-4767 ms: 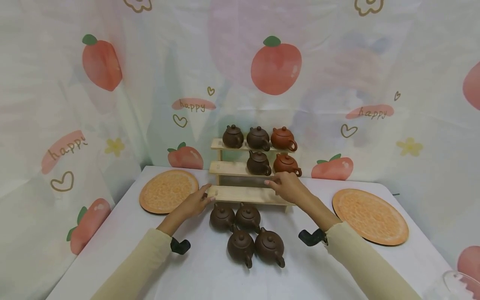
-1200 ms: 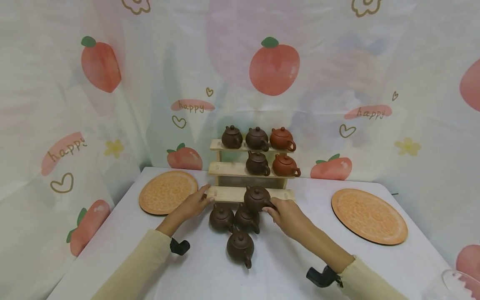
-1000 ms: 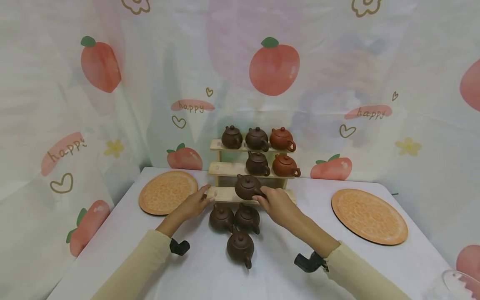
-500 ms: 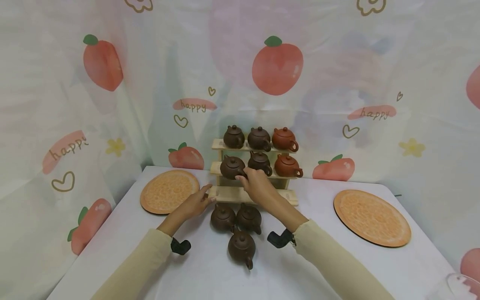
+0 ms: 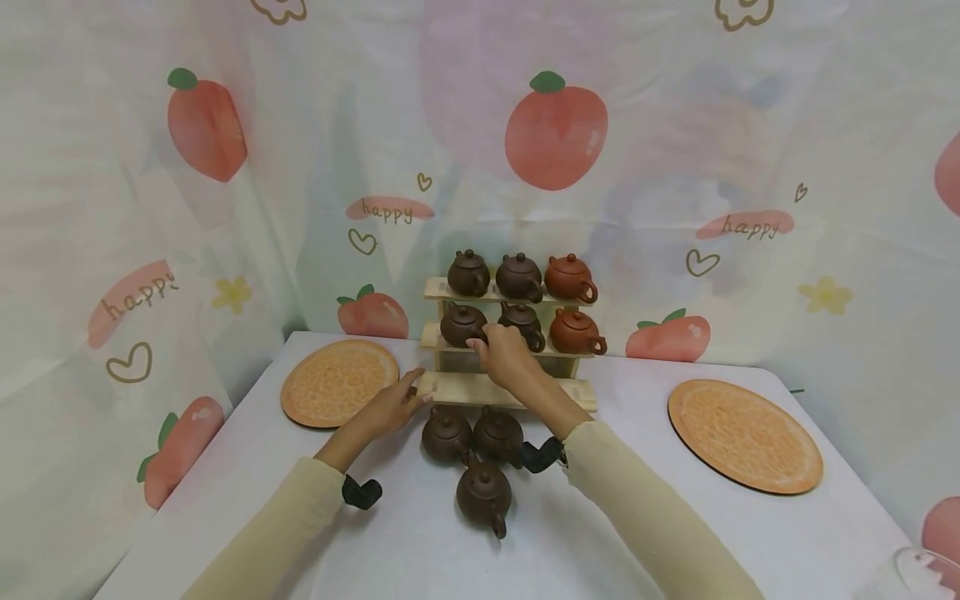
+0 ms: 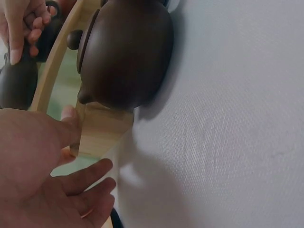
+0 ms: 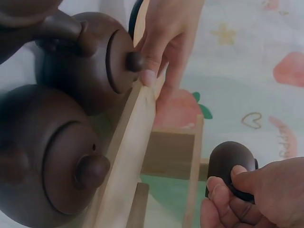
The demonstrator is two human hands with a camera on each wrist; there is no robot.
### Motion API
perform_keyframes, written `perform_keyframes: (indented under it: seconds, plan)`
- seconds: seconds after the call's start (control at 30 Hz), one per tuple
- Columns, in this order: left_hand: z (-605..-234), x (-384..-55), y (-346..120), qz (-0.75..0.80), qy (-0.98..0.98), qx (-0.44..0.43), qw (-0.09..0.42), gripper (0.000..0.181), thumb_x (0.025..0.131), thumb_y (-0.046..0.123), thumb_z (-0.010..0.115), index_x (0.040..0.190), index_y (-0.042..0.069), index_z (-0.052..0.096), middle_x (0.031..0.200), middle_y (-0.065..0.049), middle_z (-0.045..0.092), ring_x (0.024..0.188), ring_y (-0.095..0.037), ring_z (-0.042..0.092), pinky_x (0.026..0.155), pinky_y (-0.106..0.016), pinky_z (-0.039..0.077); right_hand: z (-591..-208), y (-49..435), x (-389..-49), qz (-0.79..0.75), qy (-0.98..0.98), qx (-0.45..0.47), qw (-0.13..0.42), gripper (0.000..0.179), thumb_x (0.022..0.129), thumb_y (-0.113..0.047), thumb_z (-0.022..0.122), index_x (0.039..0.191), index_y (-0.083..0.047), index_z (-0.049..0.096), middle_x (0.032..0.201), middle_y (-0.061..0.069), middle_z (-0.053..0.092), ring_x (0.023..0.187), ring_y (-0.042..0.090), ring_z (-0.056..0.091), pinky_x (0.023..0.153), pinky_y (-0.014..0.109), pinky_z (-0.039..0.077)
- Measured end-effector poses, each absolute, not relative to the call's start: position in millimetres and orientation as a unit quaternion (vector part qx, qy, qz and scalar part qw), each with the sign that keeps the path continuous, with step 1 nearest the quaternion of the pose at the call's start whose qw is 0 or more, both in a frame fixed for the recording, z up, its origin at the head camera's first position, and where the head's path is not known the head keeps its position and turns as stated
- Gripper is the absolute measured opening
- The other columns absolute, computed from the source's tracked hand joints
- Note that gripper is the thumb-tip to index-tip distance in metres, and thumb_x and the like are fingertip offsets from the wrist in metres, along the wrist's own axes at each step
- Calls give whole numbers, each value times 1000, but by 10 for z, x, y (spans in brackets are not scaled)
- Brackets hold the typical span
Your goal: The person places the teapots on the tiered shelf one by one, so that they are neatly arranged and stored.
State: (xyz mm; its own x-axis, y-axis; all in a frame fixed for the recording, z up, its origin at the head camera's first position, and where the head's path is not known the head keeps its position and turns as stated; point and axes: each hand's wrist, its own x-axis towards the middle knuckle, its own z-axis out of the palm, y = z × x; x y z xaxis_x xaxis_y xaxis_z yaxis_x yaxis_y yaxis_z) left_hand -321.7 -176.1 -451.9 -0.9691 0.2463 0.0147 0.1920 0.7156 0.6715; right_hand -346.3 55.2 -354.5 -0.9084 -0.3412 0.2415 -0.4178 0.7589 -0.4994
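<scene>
My right hand [image 5: 512,360] pinches the handle of a dark brown teapot [image 5: 461,325] at the left end of the wooden stand's middle shelf. That teapot appears to sit on the shelf, beside another dark teapot [image 5: 517,323] and a reddish one [image 5: 574,331]. My left hand [image 5: 381,410] holds the left end of the bottom board of the stand [image 5: 487,389]; in the right wrist view its thumb and fingers lie on either side of the board [image 7: 128,156]. Below the stand, three dark brown teapots [image 5: 483,493] sit on the white table.
Two dark teapots [image 5: 468,273] and a reddish teapot [image 5: 570,277] fill the top shelf. Round orange mats lie at left [image 5: 339,383] and right [image 5: 745,436]. A clear glass object [image 5: 911,575] is at the lower right corner. A fruit-print curtain [image 5: 645,167] hangs behind.
My right hand has lifted one dark teapot from the group on the table and carried it up and left to the middle shelf. The left hand has stayed at the bottom board.
</scene>
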Motion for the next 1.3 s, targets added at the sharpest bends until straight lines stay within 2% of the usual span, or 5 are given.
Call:
perform_keyframes:
  seconds: [0.67, 0.9, 1.1, 1.2, 1.3]
  plan:
    - [-4524, -3236, -1769, 363, 923, 122, 42, 61, 113, 28, 54, 163, 2, 31, 130, -26, 68, 119, -37, 66, 99, -54, 52, -3562, 486, -3588, 269, -951, 149, 36, 34, 111, -30, 59, 116, 2, 70, 78, 9, 71, 67, 22, 68, 65, 35, 52]
    - [-4530, -3237, -1775, 361, 923, 124, 41, 62, 113, 29, 54, 163, 1, 31, 130, -27, 67, 120, -37, 66, 100, -54, 52, -3597, 536, -3541, 264, -953, 146, 18, 41, 108, -36, 64, 84, -3, 67, 69, 7, 63, 59, 19, 58, 57, 31, 43]
    - [-4512, -3233, -1776, 365, 922, 121, 42, 61, 112, 27, 54, 163, 0, 32, 131, -28, 67, 118, -37, 66, 98, -53, 53, -3694, 672, -3409, 231, -955, 185, 6, 48, 106, -36, 67, 73, -1, 69, 63, 1, 54, 59, 18, 49, 58, 31, 41]
    - [-4512, -3231, -1769, 366, 921, 125, 45, 61, 113, 27, 54, 163, 0, 31, 131, -29, 66, 119, -38, 66, 98, -53, 53, -3757, 757, -3289, 196, -962, 191, 5, 44, 105, -36, 68, 79, -1, 69, 69, 4, 59, 66, 21, 56, 64, 36, 48]
    - [-4513, -3228, -1755, 365, 922, 123, 47, 62, 113, 27, 53, 163, 0, 30, 132, -30, 66, 121, -39, 65, 100, -54, 52, -3824, 852, -3145, 166, -970, 180, -10, 45, 105, -42, 67, 97, 3, 71, 83, 11, 68, 77, 25, 65, 74, 41, 55]
